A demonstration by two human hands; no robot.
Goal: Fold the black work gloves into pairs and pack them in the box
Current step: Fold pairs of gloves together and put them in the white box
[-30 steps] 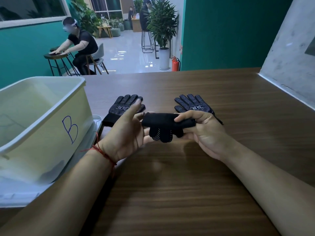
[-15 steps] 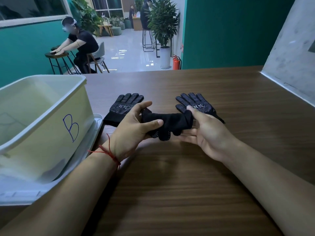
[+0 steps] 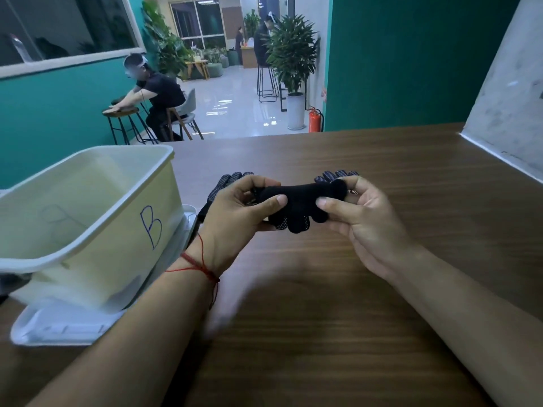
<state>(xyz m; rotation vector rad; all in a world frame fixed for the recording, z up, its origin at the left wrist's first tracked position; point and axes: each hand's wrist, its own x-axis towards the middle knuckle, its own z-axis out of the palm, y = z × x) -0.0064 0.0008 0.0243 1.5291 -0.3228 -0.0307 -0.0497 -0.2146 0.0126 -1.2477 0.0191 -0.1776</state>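
One glove bundle point(image 3: 293, 201) gripped by left hand point(image 3: 235, 215), right hand point(image 3: 367, 221); two gloves point(image 3: 227, 182) point(image 3: 338, 174) (half hidden) behind.

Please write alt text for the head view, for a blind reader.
The left hand and right hand hold a folded black glove bundle over a table. One glove lies flat behind the left hand, a second glove behind the right; a white box marked B stands at left.

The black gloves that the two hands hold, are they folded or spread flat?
Folded. The held gloves form a short thick roll gripped between the left hand and the right hand; only a dotted end sticks out below.
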